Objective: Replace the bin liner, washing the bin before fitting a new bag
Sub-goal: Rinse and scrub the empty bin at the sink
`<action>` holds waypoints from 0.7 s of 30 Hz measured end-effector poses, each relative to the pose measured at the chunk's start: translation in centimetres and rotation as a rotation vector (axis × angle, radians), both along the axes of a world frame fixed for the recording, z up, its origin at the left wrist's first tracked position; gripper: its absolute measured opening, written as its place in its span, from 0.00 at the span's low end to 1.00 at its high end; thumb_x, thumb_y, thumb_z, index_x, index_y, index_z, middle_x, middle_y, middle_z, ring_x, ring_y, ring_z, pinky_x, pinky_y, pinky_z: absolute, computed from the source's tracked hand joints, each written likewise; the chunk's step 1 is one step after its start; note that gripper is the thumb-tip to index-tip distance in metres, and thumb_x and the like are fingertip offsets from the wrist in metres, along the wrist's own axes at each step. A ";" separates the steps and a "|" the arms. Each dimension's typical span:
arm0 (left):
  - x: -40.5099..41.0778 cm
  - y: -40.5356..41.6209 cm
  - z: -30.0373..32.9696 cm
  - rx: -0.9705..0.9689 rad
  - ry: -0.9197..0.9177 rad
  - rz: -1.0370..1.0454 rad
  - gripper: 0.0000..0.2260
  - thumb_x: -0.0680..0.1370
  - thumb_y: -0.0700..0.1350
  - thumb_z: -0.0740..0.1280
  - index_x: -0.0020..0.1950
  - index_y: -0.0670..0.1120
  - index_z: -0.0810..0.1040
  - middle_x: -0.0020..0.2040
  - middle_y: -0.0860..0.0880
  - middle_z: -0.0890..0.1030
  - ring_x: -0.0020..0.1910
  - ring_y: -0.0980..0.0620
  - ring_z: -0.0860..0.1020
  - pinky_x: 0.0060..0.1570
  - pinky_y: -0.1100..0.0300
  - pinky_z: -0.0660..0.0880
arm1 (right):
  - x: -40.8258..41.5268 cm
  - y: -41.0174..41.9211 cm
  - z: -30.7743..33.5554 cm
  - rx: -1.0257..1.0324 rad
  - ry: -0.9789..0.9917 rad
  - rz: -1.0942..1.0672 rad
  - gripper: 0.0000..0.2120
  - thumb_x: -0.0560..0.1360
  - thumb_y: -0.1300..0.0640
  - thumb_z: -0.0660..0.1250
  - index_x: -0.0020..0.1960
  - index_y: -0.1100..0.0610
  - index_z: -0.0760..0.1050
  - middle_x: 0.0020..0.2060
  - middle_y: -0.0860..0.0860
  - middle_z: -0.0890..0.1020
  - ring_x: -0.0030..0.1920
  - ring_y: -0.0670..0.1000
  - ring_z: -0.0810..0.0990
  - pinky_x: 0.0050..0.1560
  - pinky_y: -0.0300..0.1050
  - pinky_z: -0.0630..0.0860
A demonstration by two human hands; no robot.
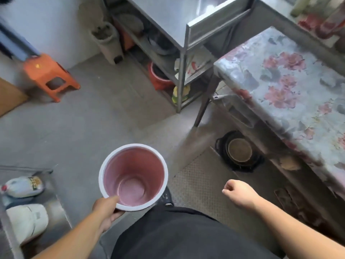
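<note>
The left hand (107,209) is gripping the near rim of a round pink plastic bin with a white rim (133,177), thumb lying over the rim's inner edge and fingers curling underneath. The bin is hanging in the air above the grey floor (93,118), just ahead of the person's dark trousers (177,234). Its mouth is facing up toward the camera, its long axis running roughly vertical with the base pointing at the floor; no bag is showing inside. The right hand (239,193) is hovering apart to the right, fingers curling into a loose fist, holding nothing, near the table covered with a floral cloth (280,81).
</note>
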State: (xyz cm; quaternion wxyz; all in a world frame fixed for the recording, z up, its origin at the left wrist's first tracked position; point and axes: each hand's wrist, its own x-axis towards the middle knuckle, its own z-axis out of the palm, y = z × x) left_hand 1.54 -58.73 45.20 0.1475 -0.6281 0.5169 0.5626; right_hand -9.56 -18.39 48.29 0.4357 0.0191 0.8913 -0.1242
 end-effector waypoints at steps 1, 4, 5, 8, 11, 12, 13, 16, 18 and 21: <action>-0.2 -1.1 0.1 -0.005 -0.008 0.000 0.13 0.75 0.29 0.64 0.58 0.37 0.75 0.48 0.39 0.83 0.43 0.43 0.83 0.46 0.50 0.80 | -1.2 -1.6 0.0 -0.012 0.006 0.021 0.06 0.76 0.50 0.63 0.44 0.51 0.76 0.42 0.46 0.81 0.45 0.48 0.78 0.42 0.40 0.69; -0.8 -4.1 0.2 -0.018 -0.021 -0.012 0.12 0.75 0.29 0.65 0.57 0.38 0.76 0.49 0.39 0.83 0.44 0.42 0.83 0.41 0.52 0.80 | -3.8 -5.2 0.0 -0.032 0.014 0.062 0.08 0.76 0.51 0.64 0.46 0.54 0.79 0.42 0.46 0.82 0.44 0.48 0.79 0.43 0.42 0.73; -1.1 -5.1 0.2 -0.027 -0.023 -0.010 0.11 0.75 0.30 0.66 0.57 0.38 0.76 0.48 0.40 0.83 0.44 0.42 0.83 0.40 0.53 0.80 | -4.4 -5.9 -0.1 -0.028 0.011 0.063 0.09 0.76 0.51 0.64 0.47 0.55 0.79 0.42 0.46 0.82 0.43 0.47 0.79 0.42 0.42 0.74; -2.3 -7.7 0.0 -0.061 -0.033 0.019 0.11 0.75 0.33 0.70 0.57 0.38 0.76 0.49 0.39 0.83 0.44 0.42 0.83 0.44 0.51 0.81 | -5.7 -6.2 -0.5 0.017 -0.024 0.069 0.08 0.75 0.51 0.64 0.47 0.54 0.79 0.42 0.46 0.82 0.44 0.47 0.79 0.44 0.42 0.75; -4.3 -9.2 -0.3 -0.074 -0.031 0.050 0.11 0.75 0.36 0.73 0.56 0.38 0.77 0.48 0.40 0.83 0.43 0.42 0.83 0.47 0.50 0.81 | -7.3 -5.2 -1.1 0.091 -0.095 0.080 0.08 0.74 0.51 0.65 0.47 0.53 0.79 0.43 0.46 0.82 0.47 0.48 0.80 0.47 0.42 0.75; -5.0 -9.4 -0.5 -0.083 -0.028 0.063 0.11 0.75 0.37 0.73 0.55 0.38 0.77 0.47 0.40 0.84 0.43 0.43 0.84 0.47 0.51 0.81 | -8.1 -4.8 -1.4 0.114 -0.111 0.075 0.08 0.74 0.51 0.65 0.46 0.54 0.79 0.43 0.46 0.83 0.46 0.47 0.80 0.47 0.42 0.75; -5.9 -9.6 -0.7 -0.091 -0.026 0.076 0.11 0.75 0.38 0.74 0.55 0.38 0.77 0.47 0.41 0.84 0.43 0.43 0.84 0.47 0.51 0.81 | -9.0 -4.5 -1.6 0.133 -0.120 0.069 0.08 0.73 0.51 0.65 0.46 0.54 0.79 0.41 0.46 0.83 0.45 0.47 0.80 0.46 0.42 0.76; -8.9 -10.2 -1.0 -0.088 -0.018 0.124 0.11 0.75 0.39 0.74 0.54 0.39 0.77 0.47 0.41 0.84 0.44 0.44 0.84 0.49 0.52 0.80 | -13.1 -4.1 -2.7 0.169 -0.132 0.065 0.09 0.73 0.51 0.65 0.46 0.56 0.80 0.40 0.48 0.84 0.45 0.48 0.81 0.47 0.42 0.76; -11.4 -10.5 -0.7 -0.062 -0.005 0.166 0.10 0.76 0.38 0.73 0.54 0.40 0.76 0.48 0.41 0.84 0.45 0.44 0.83 0.52 0.51 0.80 | -16.6 -4.7 -3.2 0.172 -0.138 0.080 0.10 0.73 0.51 0.65 0.46 0.56 0.80 0.42 0.49 0.84 0.46 0.49 0.81 0.47 0.42 0.76; -15.9 -11.3 0.0 -0.041 -0.001 0.221 0.08 0.77 0.38 0.71 0.54 0.40 0.76 0.49 0.40 0.83 0.47 0.43 0.83 0.54 0.50 0.79 | -23.1 -6.5 -3.2 0.151 -0.149 0.127 0.10 0.74 0.52 0.64 0.48 0.57 0.80 0.44 0.50 0.84 0.47 0.49 0.81 0.48 0.42 0.76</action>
